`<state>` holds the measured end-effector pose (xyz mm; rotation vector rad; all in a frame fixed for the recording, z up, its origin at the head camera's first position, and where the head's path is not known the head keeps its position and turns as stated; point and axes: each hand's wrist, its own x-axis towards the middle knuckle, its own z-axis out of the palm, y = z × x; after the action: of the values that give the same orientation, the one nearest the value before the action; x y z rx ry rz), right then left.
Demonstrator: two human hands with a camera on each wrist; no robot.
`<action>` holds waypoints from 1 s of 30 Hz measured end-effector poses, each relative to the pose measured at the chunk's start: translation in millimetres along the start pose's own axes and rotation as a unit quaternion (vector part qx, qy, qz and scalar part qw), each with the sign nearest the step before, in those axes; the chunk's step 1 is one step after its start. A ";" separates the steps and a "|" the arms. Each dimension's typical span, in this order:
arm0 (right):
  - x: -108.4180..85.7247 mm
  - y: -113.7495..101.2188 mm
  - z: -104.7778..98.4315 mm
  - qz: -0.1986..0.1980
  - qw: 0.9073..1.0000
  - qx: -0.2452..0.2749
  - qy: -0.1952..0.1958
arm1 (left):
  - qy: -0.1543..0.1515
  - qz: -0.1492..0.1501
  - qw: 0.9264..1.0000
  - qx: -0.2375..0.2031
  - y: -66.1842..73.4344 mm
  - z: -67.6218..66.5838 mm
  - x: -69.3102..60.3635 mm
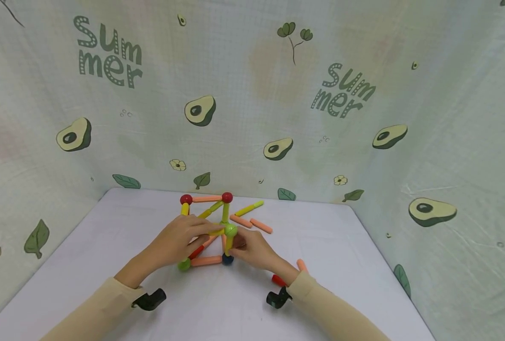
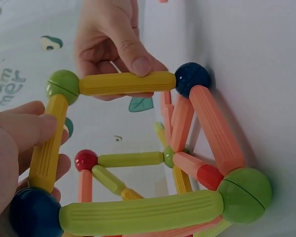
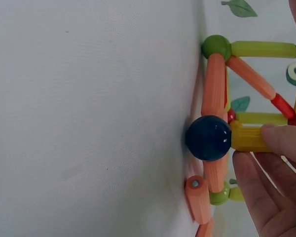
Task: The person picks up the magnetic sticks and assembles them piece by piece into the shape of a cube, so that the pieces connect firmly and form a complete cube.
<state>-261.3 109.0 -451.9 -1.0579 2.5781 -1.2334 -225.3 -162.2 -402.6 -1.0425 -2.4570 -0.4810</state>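
The right hand [image 1: 254, 246] pinches an upright yellow rod [image 1: 229, 243] between thumb and fingers, while the left hand [image 1: 180, 239] holds a second yellow rod [image 2: 48, 148]. In the head view both belong to a frame [image 1: 205, 261] of rods and balls standing on the white tabletop [image 1: 218, 308]. The left hand hides much of its left side. Salmon rods [image 1: 261, 225] lie to its right; a red piece [image 1: 278, 280] is partly covered by the right wrist, its full length unclear.

In the left wrist view, the left hand is cut off at the left edge, its thumb over the second rod, between a green ball [image 2: 62, 87] and a dark blue ball [image 2: 35, 212]. The frame's lowest part runs out of view.

In the right wrist view, the right hand covers the upright rod's upper end; a navy ball [image 3: 208, 138] sits at its foot. Only a sliver of the left hand shows, top right.
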 end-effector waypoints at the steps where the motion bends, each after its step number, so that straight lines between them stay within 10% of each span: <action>1: 1.0 0.1 0.3 0.002 1.000 -0.002 0.001 | 0.004 -0.006 1.000 -0.005 -0.9 -1.6 -0.4; 10: 5.8 2.5 1.3 0.002 1.000 -0.018 0.012 | 0.068 -0.052 0.996 0.016 -16.3 -11.4 -18.7; 16: 4.5 3.3 1.5 -0.002 0.999 -0.026 0.020 | 0.051 -0.089 0.995 -0.001 -22.4 -6.0 -34.3; 30: 4.1 3.9 -4.3 -0.015 1.000 -0.026 0.010 | 0.117 -0.093 0.989 -0.011 -18.5 6.7 -32.8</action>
<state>-268.0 110.9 -451.0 -1.1037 2.6320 -1.1975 -220.1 -190.6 -427.7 -0.7222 -2.3523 -0.6524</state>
